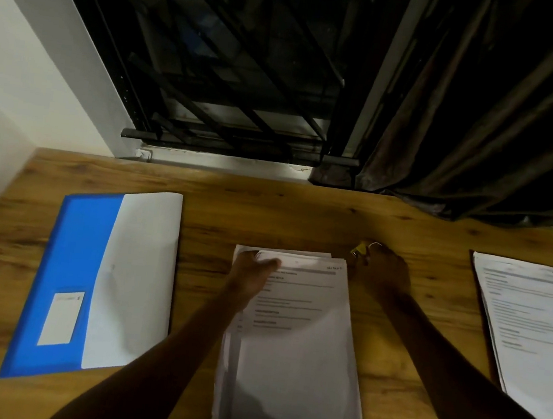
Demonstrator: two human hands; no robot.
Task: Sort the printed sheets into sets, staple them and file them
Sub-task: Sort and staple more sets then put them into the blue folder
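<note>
Found left hand [252,270] laid on the far left corner of the centre stack [295,366] of printed sheets, fingers straight and pointing right across the top sheet, nothing gripped. Found right hand [385,273] just past the far right corner of the same stack, fingers curled on a small yellow binder clip [359,248] and holding it, with the clip's wire loop standing up beyond the knuckles. Could not read the exact finger placement on the clip owing to blur. Noted both forearms reaching in from the near edge, one on each side of the centre stack. Located that stack in the middle of the wooden worktop [302,212], long side running away from the near edge, sheet edges slightly fanned along the left side and at the near end, printed text on the top sheet's far half. Located a second stack [530,328] of printed sheets at the right edge of the worktop, well apart from the first and turned slightly. Located a blue folder [69,265] well to the left, lying flat, with a pale label [61,318] near its near end and a white sheet [138,273] covering its right part. Observed a dark window grille [232,66] beyond the worktop, a dark curtain [485,122] to its right and a white wall [11,75] to the left.
</note>
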